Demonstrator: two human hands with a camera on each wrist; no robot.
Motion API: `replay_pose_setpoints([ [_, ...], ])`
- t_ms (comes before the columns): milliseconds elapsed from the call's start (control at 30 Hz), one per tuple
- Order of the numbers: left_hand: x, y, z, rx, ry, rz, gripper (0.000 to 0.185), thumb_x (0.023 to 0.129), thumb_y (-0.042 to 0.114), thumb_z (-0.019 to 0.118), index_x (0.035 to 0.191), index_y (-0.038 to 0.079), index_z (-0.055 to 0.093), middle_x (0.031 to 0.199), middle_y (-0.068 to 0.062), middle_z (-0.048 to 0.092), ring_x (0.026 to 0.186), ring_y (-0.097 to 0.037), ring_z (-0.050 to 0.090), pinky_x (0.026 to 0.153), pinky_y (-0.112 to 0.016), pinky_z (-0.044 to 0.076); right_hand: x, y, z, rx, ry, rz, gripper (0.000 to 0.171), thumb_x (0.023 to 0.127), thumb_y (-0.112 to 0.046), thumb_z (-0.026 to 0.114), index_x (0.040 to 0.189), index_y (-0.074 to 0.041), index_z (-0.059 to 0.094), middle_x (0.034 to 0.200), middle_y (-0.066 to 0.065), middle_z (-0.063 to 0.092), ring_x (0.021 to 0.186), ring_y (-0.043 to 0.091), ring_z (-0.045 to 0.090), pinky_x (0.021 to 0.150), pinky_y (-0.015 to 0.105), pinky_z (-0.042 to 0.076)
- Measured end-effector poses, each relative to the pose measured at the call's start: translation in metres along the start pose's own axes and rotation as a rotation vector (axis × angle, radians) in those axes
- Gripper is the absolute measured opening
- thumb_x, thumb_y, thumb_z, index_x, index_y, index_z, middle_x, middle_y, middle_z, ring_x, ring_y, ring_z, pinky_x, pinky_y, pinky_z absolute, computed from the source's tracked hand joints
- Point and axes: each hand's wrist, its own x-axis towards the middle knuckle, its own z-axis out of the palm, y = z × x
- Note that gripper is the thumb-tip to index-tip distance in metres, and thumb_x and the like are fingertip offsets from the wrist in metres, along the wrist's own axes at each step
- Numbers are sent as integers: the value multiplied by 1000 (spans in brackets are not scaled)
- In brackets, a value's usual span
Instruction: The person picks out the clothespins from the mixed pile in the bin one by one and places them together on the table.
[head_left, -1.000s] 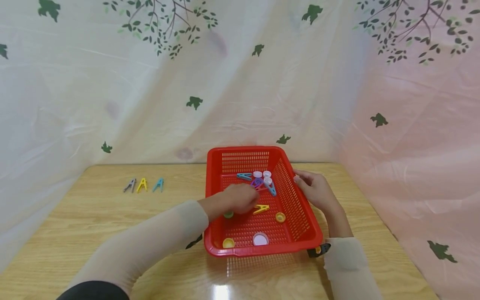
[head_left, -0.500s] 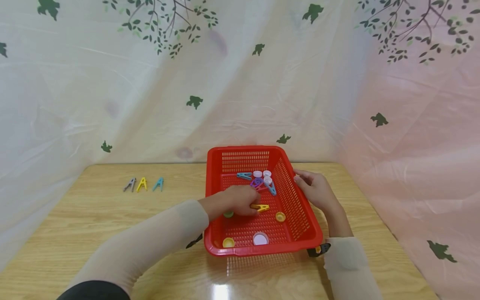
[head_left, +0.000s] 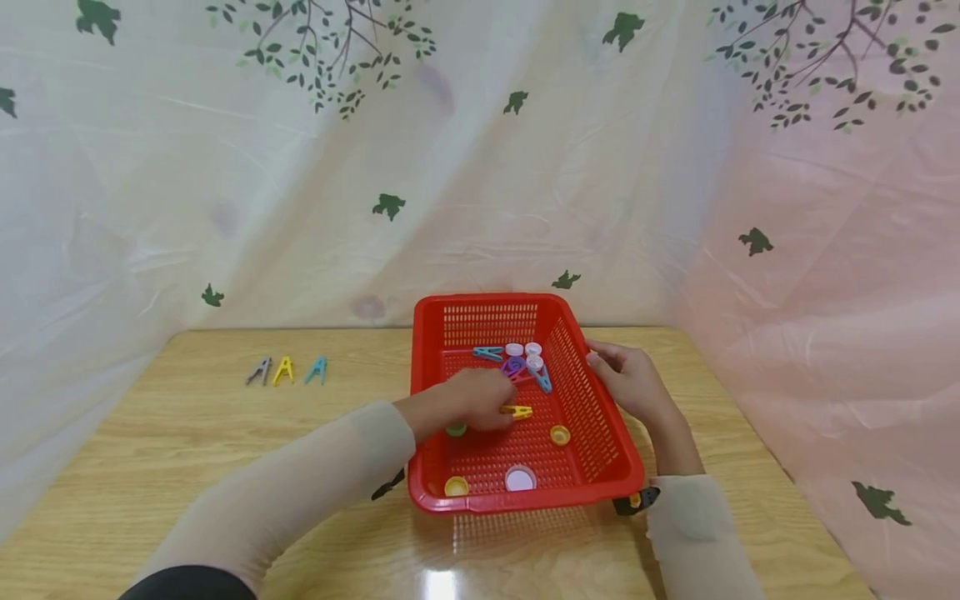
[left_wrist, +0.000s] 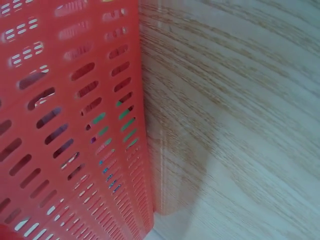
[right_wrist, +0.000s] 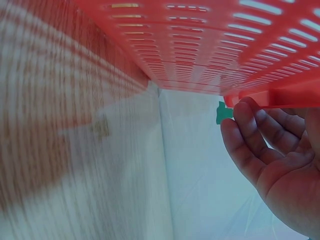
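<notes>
My left hand (head_left: 483, 398) reaches down into the red plastic basket (head_left: 525, 502) and pinches a yellow clothespin (head_left: 522, 412) at one end. The hand covers that end; the rest sticks out to the right of the fingers. On the basket's right side my right hand (head_left: 630, 379) grips the rim, thumb on top. In the right wrist view its curled fingers (right_wrist: 245, 135) lie at the underside of that rim. Only the slotted basket wall (left_wrist: 75, 115) and the tabletop show in the left wrist view, the left hand being hidden there.
Left of the basket, a grey clothespin (head_left: 258, 372), a yellow one and a blue one stand in a row on the wooden table (head_left: 225, 450). Inside the basket are blue clothespins (head_left: 487, 353), a purple piece (head_left: 513, 365), several small caps (head_left: 560, 435) and a wide pale cap (head_left: 521, 479).
The left fingers have come onto the yellow clothespin, which has turned and shifted slightly left. The right hand and the basket stay as they were.
</notes>
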Motion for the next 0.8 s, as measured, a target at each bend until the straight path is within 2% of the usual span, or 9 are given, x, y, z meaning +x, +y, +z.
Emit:
replay_pose_setpoints([
  [133,0,-2,-2,3,43,13,24,97,41,67,83,22,63,76,6,58,68,-11,55,61,-28,45,0,0,0,1,3,-5,46,107,-27,56,147,-7,55,122,21,69,85,26,73,71,38,62],
  [300,-5,-3,-11,-104,75,16,24,96,40,69,79,23,63,71,6,60,64,-10,57,59,-26,46,0,0,0,11,3,-14,46,106,-28,57,147,-7,55,123,20,69,86,27,74,71,38,62],
  [400,-10,-6,-20,-169,102,14,19,96,37,70,83,23,66,72,6,62,64,-11,58,59,-26,47,0,1,1,10,-3,-17,46,106,-29,57,147,-7,55,123,20,69,86,26,74,71,38,62],
  [500,-15,-10,-28,-217,153,17,15,95,35,71,93,20,70,77,7,64,67,-11,59,60,-26,49,0,0,1,5,-5,-13,46,106,-29,57,147,-7,55,123,21,69,85,26,73,71,38,62],
  [667,-31,-21,-42,-280,252,4,21,95,36,71,106,18,73,85,8,65,75,-12,60,65,-27,51,0,-1,0,6,-6,4,47,106,-29,57,148,-7,55,124,21,68,85,27,73,71,38,62],
  [800,-49,-35,-53,-365,334,35,18,96,35,71,102,18,74,83,7,66,77,-14,59,68,-29,51,1,-1,0,3,-8,-5,46,106,-27,57,148,-7,55,123,21,69,84,27,72,71,38,62],
])
